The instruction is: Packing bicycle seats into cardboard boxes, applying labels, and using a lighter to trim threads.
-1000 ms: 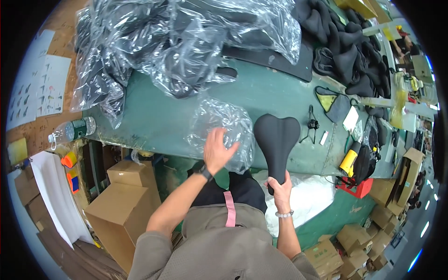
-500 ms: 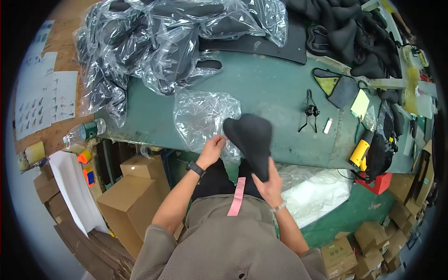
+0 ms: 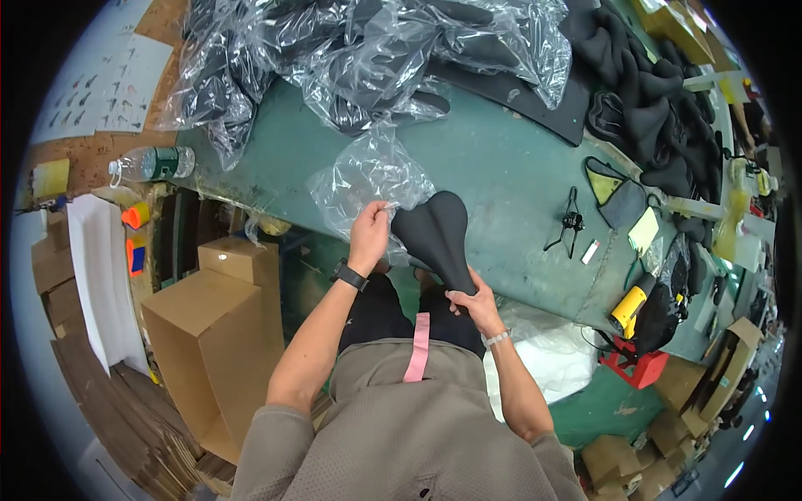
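Note:
My right hand (image 3: 474,306) grips a black bicycle saddle (image 3: 436,234) by its narrow nose, with the wide end pointing away from me over the table's near edge. Clear plastic crinkles beside it: a plastic bag (image 3: 355,179) lies partly on the green table, its near side pinched between the fingers of my left hand (image 3: 368,237). The saddle's wide left side touches or overlaps the bag's edge; whether any of it is inside the bag I cannot tell.
Bagged black saddles (image 3: 359,58) are heaped at the back of the table (image 3: 501,213). Bare black saddles (image 3: 647,108) pile up at the far right. A yellow heat gun (image 3: 632,305), a marker-like white item (image 3: 590,252) and a water bottle (image 3: 154,164) lie around. Cardboard boxes (image 3: 200,313) stand lower left.
The saddle has swung left against the bag and turned its top into plain view. My left hand has lifted the bag's edge slightly, and the whole view has shifted and turned.

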`<state>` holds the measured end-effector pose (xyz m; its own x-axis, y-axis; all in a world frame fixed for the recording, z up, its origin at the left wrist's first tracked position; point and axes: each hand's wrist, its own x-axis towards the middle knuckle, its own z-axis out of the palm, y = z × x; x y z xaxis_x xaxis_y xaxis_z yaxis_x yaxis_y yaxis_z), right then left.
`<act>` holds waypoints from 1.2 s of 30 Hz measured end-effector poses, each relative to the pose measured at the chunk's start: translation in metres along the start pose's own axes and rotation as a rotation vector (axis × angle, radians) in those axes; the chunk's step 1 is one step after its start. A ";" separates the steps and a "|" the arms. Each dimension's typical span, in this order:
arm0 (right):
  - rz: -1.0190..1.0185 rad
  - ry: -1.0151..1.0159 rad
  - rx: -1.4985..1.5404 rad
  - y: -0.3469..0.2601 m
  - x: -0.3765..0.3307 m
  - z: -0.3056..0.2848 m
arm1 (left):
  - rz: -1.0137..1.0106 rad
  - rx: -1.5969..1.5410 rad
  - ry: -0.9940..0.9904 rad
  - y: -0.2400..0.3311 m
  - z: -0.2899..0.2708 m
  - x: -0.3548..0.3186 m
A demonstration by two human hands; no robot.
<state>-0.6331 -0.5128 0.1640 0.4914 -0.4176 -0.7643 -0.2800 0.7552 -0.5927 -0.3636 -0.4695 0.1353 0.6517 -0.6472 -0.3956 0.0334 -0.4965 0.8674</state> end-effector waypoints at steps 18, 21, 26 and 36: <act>-0.864 0.364 -0.826 0.028 0.024 0.071 | 1.135 0.447 -0.437 0.082 -0.007 -0.100; -0.185 0.124 0.062 -0.032 -0.001 0.101 | 0.746 0.534 -0.063 0.086 -0.082 -0.118; -0.340 0.293 -0.098 -0.050 -0.024 0.155 | 0.228 0.057 -0.690 0.068 -0.137 -0.156; -0.617 -0.215 -1.007 -0.049 0.015 0.239 | -0.316 -0.778 -0.192 0.000 -0.158 -0.026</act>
<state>-0.4150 -0.4348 0.2424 0.8704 -0.4050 -0.2801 -0.4210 -0.3168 -0.8499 -0.2602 -0.3610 0.1929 0.3868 -0.6670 -0.6368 0.7475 -0.1776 0.6401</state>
